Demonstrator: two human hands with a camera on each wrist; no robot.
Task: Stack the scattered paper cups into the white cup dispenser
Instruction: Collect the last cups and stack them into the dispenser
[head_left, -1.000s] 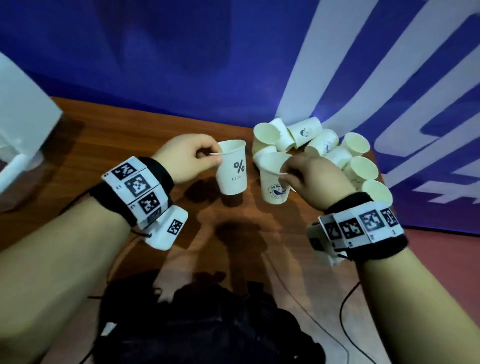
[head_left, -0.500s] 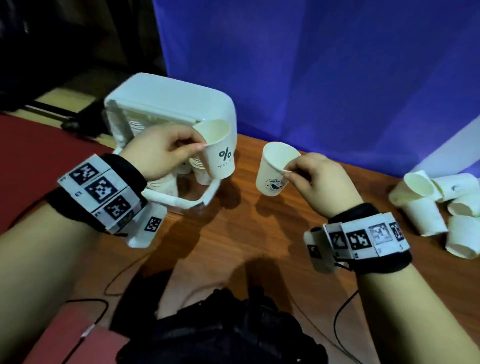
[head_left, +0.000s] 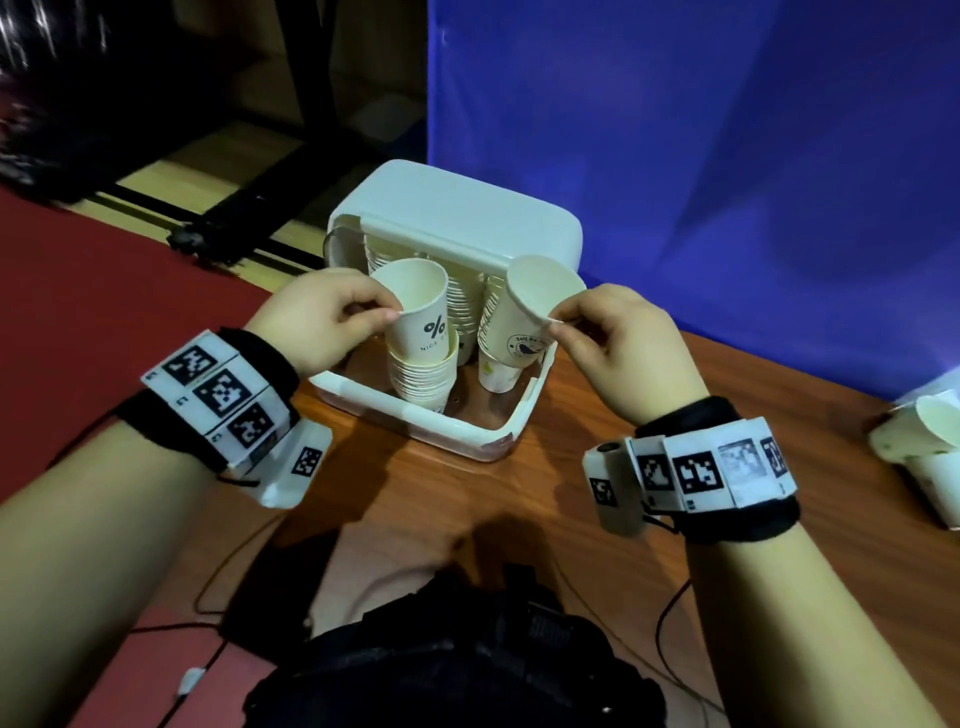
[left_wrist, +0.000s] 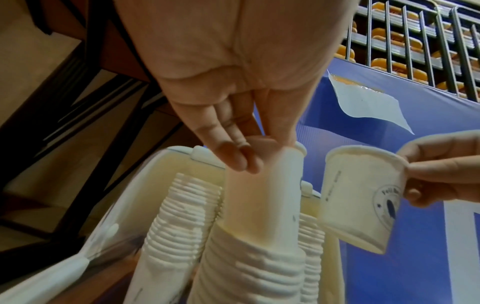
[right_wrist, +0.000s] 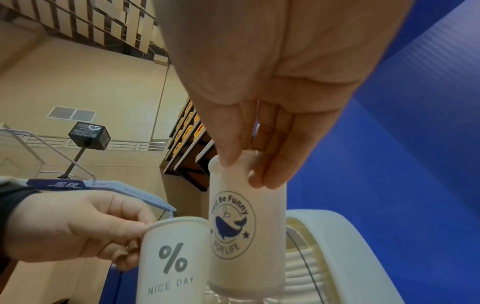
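Observation:
The white cup dispenser stands open on the wooden table with several stacks of paper cups inside. My left hand pinches the rim of a "% NICE DAY" cup, whose bottom sits in the top of the front left stack. My right hand pinches the rim of a whale-logo cup, tilted and partly entered into the right stack. In the left wrist view the NICE DAY cup is nested in a ribbed stack. The right wrist view shows both cups, NICE DAY and whale, side by side.
Loose paper cups lie at the table's right edge. Cables run across the near table. A dark bag sits at the front edge. A blue backdrop stands behind the dispenser; red floor lies to the left.
Both hands carried their cups from the pile on the right across to the dispenser. The cups now sit over and into the stacks; half a second ago they were held in front of it.

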